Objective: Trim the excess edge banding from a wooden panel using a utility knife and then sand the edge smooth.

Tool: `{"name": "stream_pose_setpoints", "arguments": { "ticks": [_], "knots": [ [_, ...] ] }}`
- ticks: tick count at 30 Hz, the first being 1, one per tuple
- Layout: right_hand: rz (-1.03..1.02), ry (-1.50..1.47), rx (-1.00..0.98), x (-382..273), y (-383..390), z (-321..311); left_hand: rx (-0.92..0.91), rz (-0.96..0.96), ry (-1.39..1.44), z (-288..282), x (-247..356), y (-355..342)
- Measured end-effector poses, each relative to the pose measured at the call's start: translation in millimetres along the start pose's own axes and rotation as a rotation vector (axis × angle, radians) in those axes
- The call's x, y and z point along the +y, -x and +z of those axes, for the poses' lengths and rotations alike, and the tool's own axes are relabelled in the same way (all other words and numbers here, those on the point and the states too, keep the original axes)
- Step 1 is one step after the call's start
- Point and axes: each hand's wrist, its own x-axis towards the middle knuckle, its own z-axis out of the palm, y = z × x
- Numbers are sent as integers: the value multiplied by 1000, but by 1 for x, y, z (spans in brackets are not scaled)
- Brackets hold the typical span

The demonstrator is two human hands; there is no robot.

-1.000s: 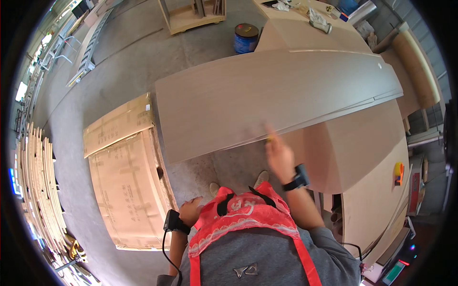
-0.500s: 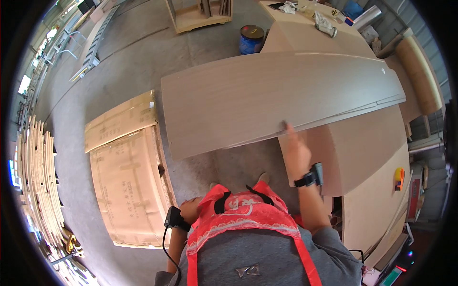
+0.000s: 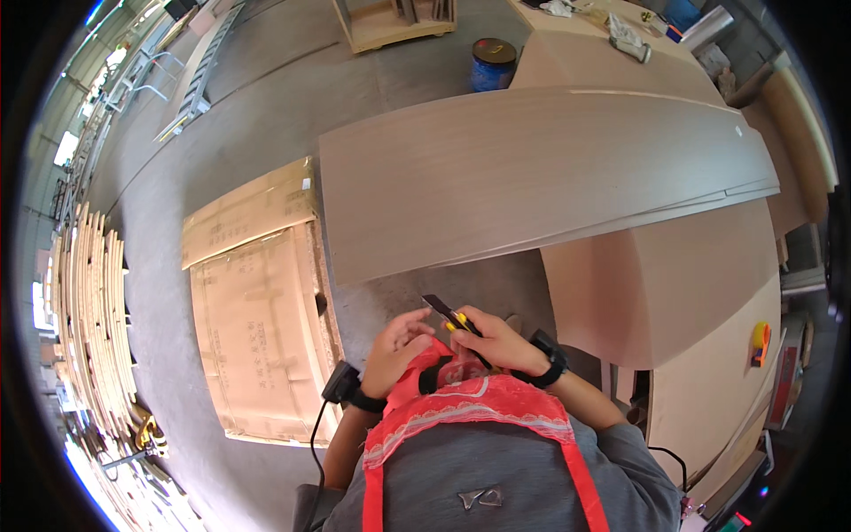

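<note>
In front of my red apron (image 3: 479, 403), my right hand (image 3: 505, 344) grips a yellow and black utility knife (image 3: 464, 325). Its dark blade (image 3: 436, 304) points up and to the left. Close beside the blade is my left hand (image 3: 396, 352), fingers loosely bent and apart, with nothing visible in it. Beyond both hands lies a long grey-brown panel (image 3: 532, 168) on top of other sheets, its left end sticking out past the support.
Flat cardboard boxes (image 3: 257, 337) lie at the left, beside stacked wood strips (image 3: 93, 310). On the board-covered bench (image 3: 665, 275) at the right sits a yellow tape roll (image 3: 761, 335). A blue can (image 3: 493, 66) and a wooden cart (image 3: 399, 31) stand at the back.
My right hand has drawn back from the panel's near edge to my apron, and the utility knife now shows in it. My left hand has come up beside it.
</note>
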Motion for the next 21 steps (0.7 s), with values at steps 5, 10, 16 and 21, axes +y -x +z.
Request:
{"name": "stream_pose_setpoints", "arguments": {
  "ticks": [5,10,16,21],
  "knots": [
    [79,-513,-116,-13,21,-2,-22,18,7,25,17,-20],
    [92,-625,-168,-5,39,-12,-20,-13,134,39,24,-23],
    [189,-774,-160,-19,48,-14,-73,-24,208,48,34,-28],
    [143,-937,-262,1,48,-32,111,130,70,38,36,-31]
  ]
}}
